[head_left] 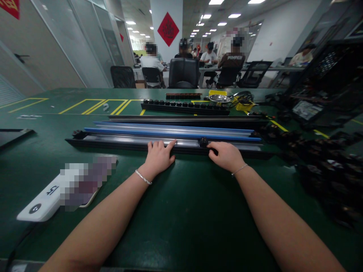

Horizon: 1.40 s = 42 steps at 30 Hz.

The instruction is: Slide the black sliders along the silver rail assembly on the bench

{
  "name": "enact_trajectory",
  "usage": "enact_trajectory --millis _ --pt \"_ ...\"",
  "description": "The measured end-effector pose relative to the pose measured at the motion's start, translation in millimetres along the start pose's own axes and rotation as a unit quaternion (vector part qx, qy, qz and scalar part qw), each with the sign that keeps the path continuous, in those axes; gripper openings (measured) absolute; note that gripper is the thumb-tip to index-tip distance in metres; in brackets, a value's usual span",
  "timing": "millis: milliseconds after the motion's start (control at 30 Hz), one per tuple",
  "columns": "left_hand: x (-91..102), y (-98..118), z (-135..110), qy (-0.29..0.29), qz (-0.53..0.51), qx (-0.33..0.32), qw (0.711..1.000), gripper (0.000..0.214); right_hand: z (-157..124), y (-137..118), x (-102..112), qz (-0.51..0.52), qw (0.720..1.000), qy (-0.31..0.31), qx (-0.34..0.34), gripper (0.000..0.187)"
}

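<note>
A long black rail (113, 143) with a shiny metal insert lies across the green table (181, 211) in front of me. My left hand (158, 155) rests on the rail's near edge, fingers stretched flat and apart, holding nothing. My right hand (225, 155) is curled, thumb and fingers pinched on a small black part (203, 142) seated in the rail. Two blue-edged silver strips (176, 131) lie just behind the rail.
Another black rail (187, 119) and a black strip with several round knobs (185, 107) lie further back. A metal bowl (219, 98) sits by a yellow tray. A heap of black parts (320, 162) fills the right. A white device (42, 202) lies at left. People sit at far tables.
</note>
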<state>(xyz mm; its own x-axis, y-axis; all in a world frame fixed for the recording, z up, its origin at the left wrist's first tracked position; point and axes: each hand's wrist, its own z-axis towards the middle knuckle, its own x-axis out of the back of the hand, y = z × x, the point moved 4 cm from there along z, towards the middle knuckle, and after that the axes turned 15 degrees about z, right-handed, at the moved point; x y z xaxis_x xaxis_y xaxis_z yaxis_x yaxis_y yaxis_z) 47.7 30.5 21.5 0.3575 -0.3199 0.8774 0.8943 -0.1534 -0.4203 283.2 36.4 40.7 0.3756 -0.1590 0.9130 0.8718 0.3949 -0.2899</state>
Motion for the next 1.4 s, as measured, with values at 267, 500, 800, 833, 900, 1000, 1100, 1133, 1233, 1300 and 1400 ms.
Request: enact_trajectory --millis 267,500,800,833,900,1000,1100,1133,1233,1300,1400 --pt "-0.8 0 0 0.007 0.003 -0.001 1.0 0.062 0 6 -1 -0.008 1.0 0.016 -0.005 0.023" --pt "-1.0 0 0 0.001 -0.006 0.002 1.0 0.062 -1 10 1 -0.018 0.999 0.032 -0.002 0.023" --pt "-2.7 0 1 0.003 0.002 0.001 1.0 0.062 -2 22 3 0.011 0.995 0.099 0.015 0.018" --pt "-2.8 0 1 0.007 0.003 0.002 1.0 0.062 -1 22 3 0.023 0.991 0.13 0.021 0.018" --pt "-3.0 1 1 0.016 0.003 0.002 1.0 0.062 1 23 2 0.046 0.98 0.194 0.006 0.02" --pt "-3.4 1 1 0.018 0.004 0.003 1.0 0.062 6 22 -5 0.059 0.973 0.219 -0.038 0.034" --pt "-3.1 1 1 0.017 0.007 0.006 1.0 0.063 10 19 -11 0.055 0.976 0.205 -0.054 0.035" --pt "-2.9 1 1 0.016 0.007 0.005 1.0 0.063 11 19 -12 0.058 0.976 0.203 -0.055 0.033" --pt "-2.5 1 1 0.014 0.007 0.002 1.0 0.062 11 22 -11 0.07 0.976 0.197 -0.055 0.029" --pt "-2.2 1 1 0.014 0.008 0.002 1.0 0.062 10 24 -9 0.072 0.977 0.194 -0.056 0.028" --pt "-1.6 1 1 0.014 0.008 0.003 1.0 0.062 10 26 -8 0.069 0.977 0.191 -0.057 0.027"
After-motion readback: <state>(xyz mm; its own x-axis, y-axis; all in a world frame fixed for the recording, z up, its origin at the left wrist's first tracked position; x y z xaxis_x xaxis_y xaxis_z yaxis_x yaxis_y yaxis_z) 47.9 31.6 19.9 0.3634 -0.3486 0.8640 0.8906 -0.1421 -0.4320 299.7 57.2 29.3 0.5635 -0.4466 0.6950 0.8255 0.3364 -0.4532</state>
